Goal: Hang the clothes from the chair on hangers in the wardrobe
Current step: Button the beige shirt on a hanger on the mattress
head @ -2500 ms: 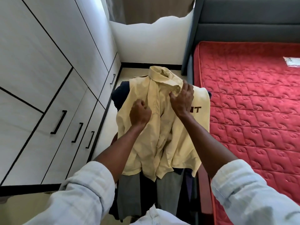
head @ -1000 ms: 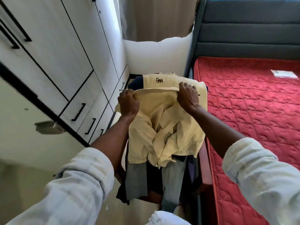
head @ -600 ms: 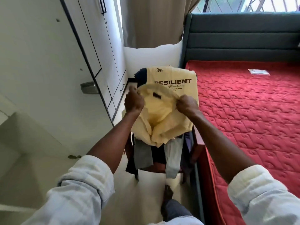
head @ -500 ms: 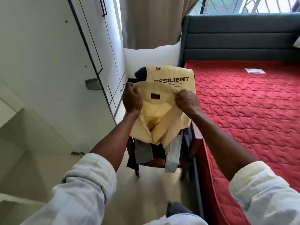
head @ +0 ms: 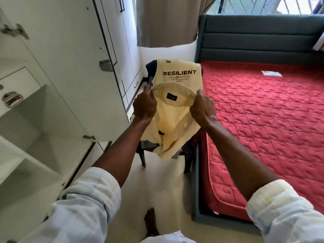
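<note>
Both hands are up in front of the chair [head: 142,157] holding a pale yellow shirt [head: 172,123] by its collar. The left hand [head: 144,106] has its grip pinched on the collar's left end, and the right hand [head: 203,109] is clenched on the right end, so the collar is stretched open between them and you can see the small dark label [head: 171,97] inside the neck. The rest of the shirt hangs down bunched up, its lower edge dangling in front of the chair's seat.

Behind the shirt, draped over the chair back, there's a yellow tee [head: 178,71] with "RESILIENT" printed on it, and some darker clothes [head: 150,67] peek out next to it on the chair. Can't tell exactly what those are.

Left of the chair stands the white wardrobe [head: 57,71] with a door swung open and pale shelves [head: 22,165] showing. Right of the chair, just beside it, is the bed with a red quilted mattress [head: 263,123] and a dark grey headboard [head: 259,41]. A beige curtain [head: 168,20] hangs above the chair. A bare foot [head: 150,223] stands on the floor in front of the chair.
</note>
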